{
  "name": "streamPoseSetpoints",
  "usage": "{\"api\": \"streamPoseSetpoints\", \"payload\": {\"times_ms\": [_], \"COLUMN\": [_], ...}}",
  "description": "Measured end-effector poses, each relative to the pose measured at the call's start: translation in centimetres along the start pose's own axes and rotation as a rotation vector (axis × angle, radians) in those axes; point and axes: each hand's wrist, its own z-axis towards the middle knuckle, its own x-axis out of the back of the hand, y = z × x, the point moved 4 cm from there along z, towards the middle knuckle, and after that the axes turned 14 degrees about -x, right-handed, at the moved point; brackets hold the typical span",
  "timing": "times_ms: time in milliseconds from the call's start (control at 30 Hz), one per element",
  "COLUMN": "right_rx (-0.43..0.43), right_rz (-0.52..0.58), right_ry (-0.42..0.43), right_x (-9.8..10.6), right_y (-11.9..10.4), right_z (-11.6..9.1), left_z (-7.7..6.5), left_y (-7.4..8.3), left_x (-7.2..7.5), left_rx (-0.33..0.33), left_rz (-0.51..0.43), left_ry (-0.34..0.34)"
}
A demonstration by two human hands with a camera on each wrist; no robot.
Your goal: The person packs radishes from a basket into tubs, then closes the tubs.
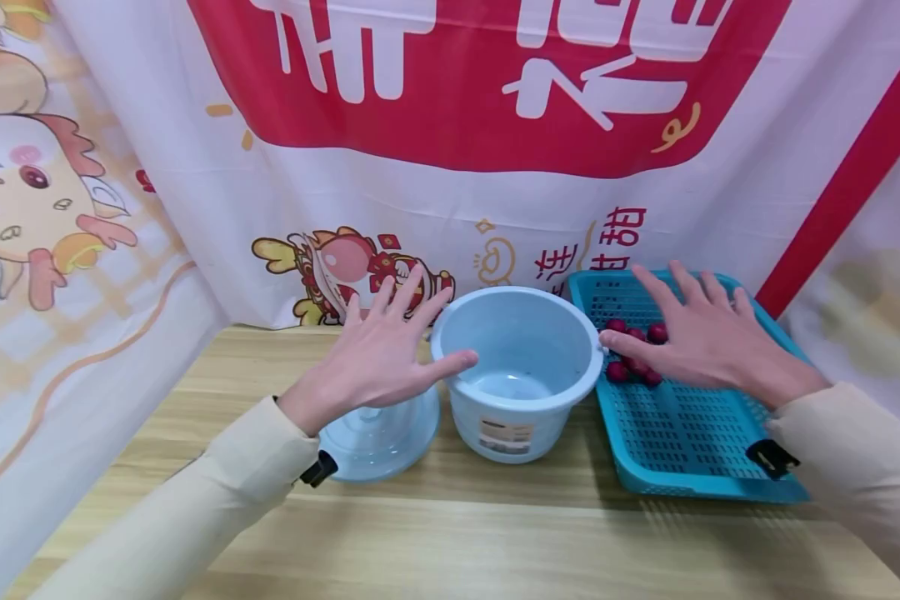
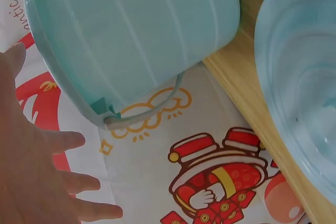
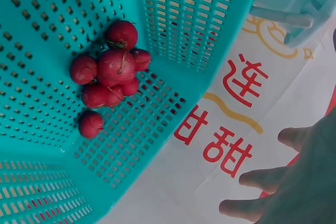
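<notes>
My left hand (image 1: 378,358) hovers with fingers spread over a light-blue, round, lid-like plastic piece (image 1: 378,446), its thumb in front of the rim of a light-blue bucket (image 1: 506,425). The bucket stands upright, and its visible inside holds nothing. In the left wrist view the bucket's handle (image 2: 152,111) hangs down along its side. Fingers apart, my right hand (image 1: 708,342) is above a teal perforated basket (image 1: 690,483). Several small red radishes (image 3: 116,66) lie clustered at one end of that basket. Neither hand holds anything.
A wooden tabletop (image 1: 450,542) carries everything. Behind it hangs a white and red printed cloth (image 1: 450,200), and another printed cloth (image 1: 52,333) covers the left side. The basket stands close beside the bucket on the right.
</notes>
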Motion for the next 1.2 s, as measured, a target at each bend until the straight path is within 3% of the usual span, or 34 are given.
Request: {"api": "streamPoseSetpoints", "payload": {"times_ms": [300, 500, 633, 767, 933, 1067, 1200], "right_rx": [0.024, 0.06, 0.079, 0.079, 0.024, -0.019, -0.048], "right_rz": [0.07, 0.253, 0.387, 0.5, 0.651, 0.765, 0.766], "right_ry": [0.001, -0.066, -0.122, -0.174, -0.251, -0.303, -0.317], "right_x": [0.4, -0.4, -1.2, -2.6, -4.4, -5.1, -5.6], "right_y": [0.6, 1.5, 2.3, 3.2, 4.9, 6.4, 7.5], "right_z": [2.5, 5.0, 6.3, 7.1, 7.9, 8.2, 8.3], "left_z": [0.2, 0.4, 0.4, 0.2, 0.2, 0.4, 0.6], "left_y": [0.6, 0.9, 0.7, 0.3, 0.3, 0.6, 1.0], "left_x": [-0.9, -2.2, -3.4, -4.5, -5.6, -6.2, -6.4], "left_rx": [-0.03, -0.091, -0.109, -0.085, -0.076, -0.093, -0.11], "left_rz": [-0.037, -0.091, -0.21, -0.381, -0.534, -0.598, -0.608], "left_ry": [0.006, 0.046, 0.088, 0.171, 0.335, 0.428, 0.451]}}
